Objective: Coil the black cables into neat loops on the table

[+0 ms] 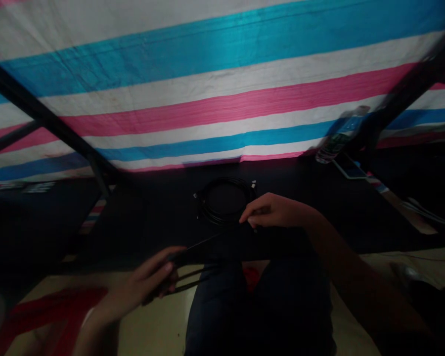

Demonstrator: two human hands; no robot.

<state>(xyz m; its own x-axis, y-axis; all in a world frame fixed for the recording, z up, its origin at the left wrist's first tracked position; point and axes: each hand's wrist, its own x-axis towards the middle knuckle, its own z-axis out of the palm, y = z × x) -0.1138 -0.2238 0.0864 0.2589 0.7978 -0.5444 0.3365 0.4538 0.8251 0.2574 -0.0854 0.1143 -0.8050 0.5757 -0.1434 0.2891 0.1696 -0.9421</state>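
Note:
My left hand [154, 277] is closed around a bundle of black cable [189, 279], low in front of the table's near edge; loops stick out to the right of the fingers. A thin strand runs from this bundle up toward my right hand [272, 211]. The thumb and index finger of that hand are pinched together and seem to hold the strand, though the dim light hides the exact contact. Just beyond, a coiled black cable [224, 222] lies flat on the dark table, with light-coloured plugs [253, 185] at its sides.
A clear plastic bottle [337, 141] stands at the table's back right, beside a phone [350, 167]. Behind hangs a striped sheet [222, 109] between slanted dark posts [55, 118]. A red stool [55, 311] is at lower left. White wires [426, 212] lie at right.

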